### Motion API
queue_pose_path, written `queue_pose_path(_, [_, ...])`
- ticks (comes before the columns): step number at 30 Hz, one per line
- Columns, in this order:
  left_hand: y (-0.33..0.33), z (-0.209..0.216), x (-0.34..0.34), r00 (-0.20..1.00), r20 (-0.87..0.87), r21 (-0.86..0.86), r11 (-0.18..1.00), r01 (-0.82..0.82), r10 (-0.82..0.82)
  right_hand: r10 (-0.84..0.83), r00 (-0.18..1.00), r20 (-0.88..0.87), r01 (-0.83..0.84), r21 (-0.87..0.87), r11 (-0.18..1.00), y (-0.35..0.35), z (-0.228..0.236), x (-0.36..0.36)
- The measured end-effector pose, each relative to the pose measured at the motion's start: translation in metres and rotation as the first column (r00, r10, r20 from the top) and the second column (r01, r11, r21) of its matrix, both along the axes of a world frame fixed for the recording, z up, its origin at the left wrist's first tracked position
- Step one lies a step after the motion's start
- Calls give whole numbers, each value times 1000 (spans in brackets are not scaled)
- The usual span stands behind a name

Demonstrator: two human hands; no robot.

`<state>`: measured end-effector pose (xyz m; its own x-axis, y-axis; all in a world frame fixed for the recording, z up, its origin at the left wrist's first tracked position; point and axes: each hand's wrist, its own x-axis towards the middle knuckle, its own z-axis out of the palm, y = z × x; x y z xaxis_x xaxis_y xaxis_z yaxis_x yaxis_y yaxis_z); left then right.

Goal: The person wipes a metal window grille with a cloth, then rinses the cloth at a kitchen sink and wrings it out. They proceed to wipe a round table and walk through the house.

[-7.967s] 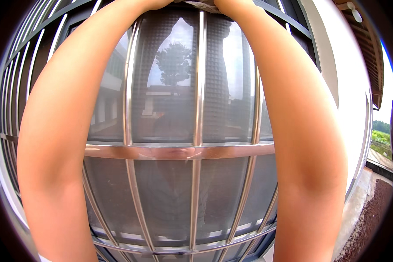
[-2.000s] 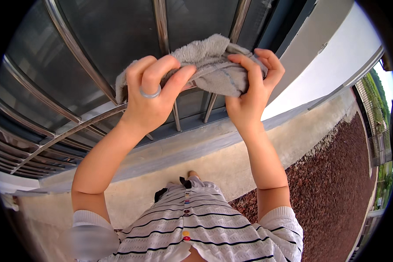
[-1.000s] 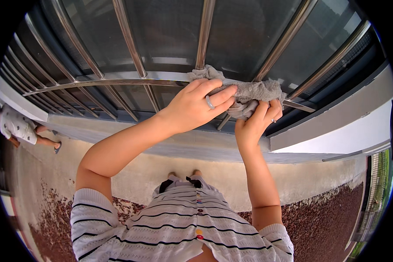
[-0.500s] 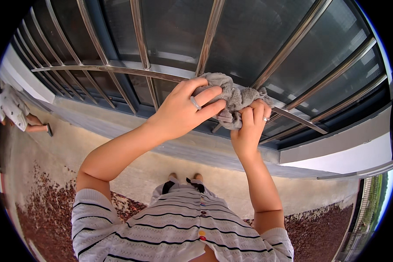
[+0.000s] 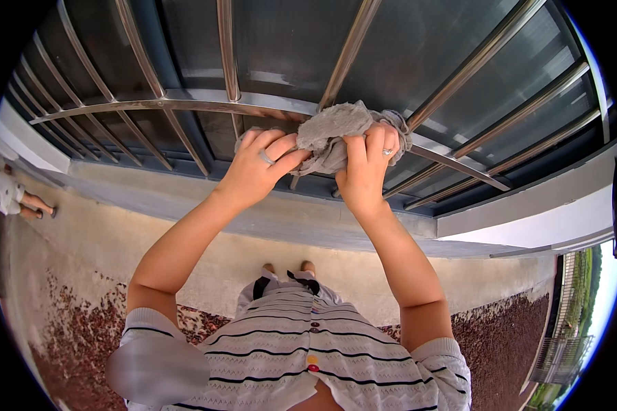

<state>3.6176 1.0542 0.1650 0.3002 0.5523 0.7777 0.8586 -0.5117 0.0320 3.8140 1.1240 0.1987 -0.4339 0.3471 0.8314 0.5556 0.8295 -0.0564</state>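
Note:
A crumpled grey cloth (image 5: pixel 336 127) lies bunched against the flat metal crossbar (image 5: pixel 206 103) of a window grille. My left hand (image 5: pixel 257 164) grips the cloth's left side with bent fingers, a ring showing on one of them. At the cloth's right side, my right hand (image 5: pixel 367 168) has its fingers curled over the folds, also with a ring. Both hands press the cloth around the bar from the near side. The part of the bar beneath the cloth is hidden, and so are the thumbs in part.
Upright metal bars (image 5: pixel 353 51) stand before dark window panes (image 5: pixel 288 41). Below the window runs a pale ledge (image 5: pixel 206 205). A person (image 5: pixel 7 188) is at the far left. Reddish-brown ground (image 5: pixel 500 342) borders the paved strip (image 5: pixel 363 274) under my feet.
My left hand has shifted left and slightly down, while the right has moved a little left. The cloth is spread and folded differently. The person at the far left appears nearer the picture's edge.

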Motion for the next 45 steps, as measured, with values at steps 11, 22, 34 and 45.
queue_pose_path(11, [32, -107, 53, 596, 800, -78, 997, -19, 74, 223, 940, -260, -301, -317, 899, 1, -164, -38])
queue_pose_path(22, [-4, -191, 25, 921, 94, -317, 888, -332, 378, 348, 921, 177, -260, -387, 885, 10, -240, 13])
queue_pose_path(34, [-16, -180, 48, 927, -112, -466, 804, -368, 359, 178, 948, 265, -73, -361, 930, -4, -215, 38])
queue_pose_path(45, [14, -80, 143, 997, 76, -175, 985, -5, 19, 6, 975, -220, -115, -489, 865, -11, -112, 162])
